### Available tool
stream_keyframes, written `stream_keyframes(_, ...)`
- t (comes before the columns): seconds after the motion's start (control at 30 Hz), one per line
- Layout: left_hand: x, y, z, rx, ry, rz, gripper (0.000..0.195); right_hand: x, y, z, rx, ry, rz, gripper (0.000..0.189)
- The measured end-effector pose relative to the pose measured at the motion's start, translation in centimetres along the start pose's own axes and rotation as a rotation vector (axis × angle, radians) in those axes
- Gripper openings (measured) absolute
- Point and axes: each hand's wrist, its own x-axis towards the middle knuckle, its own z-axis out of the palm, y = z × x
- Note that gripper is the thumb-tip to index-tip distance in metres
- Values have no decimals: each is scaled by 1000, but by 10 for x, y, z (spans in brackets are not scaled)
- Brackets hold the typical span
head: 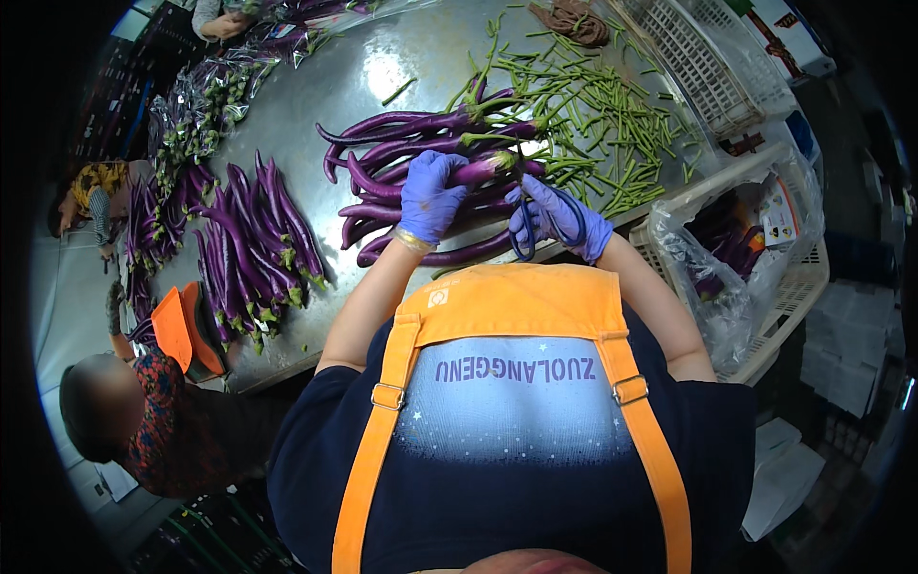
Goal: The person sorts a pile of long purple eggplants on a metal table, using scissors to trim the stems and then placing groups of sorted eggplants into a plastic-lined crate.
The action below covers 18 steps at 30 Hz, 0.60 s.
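Note:
My left hand point(432, 196), in a purple glove, is closed around a long purple eggplant point(473, 171) near its stem end. Blue-handled scissors point(527, 226) are in my gloved right hand point(563, 219), their blades up at the green cap of that eggplant; whether they touch the stem cannot be told. More long eggplants point(401, 147) lie beneath and around my hands, caps towards the right. Beyond them a wide scatter of cut green stems point(617, 129) covers part of the metal table point(308, 107).
An eggplant pile point(247, 244) lies at left beside an orange scoop-like container point(172, 326). Bagged eggplants point(190, 107) stand farther back. At right are a plastic-lined crate point(789, 287) and a white basket point(688, 57). A brown cloth point(571, 20) lies at the back. Co-workers point(154, 423) are along the left side.

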Motion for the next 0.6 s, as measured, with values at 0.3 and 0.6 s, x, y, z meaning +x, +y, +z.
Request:
stream_keyframes(0.3, -5, 0, 1, -6, -67, 46, 30, -21, 6, 2, -147, 32, -126, 44)
stream_keyframes(0.6, 35, -51, -12, 465, -65, 111, 30, -45, 5, -27, -602, 279, 0, 41)
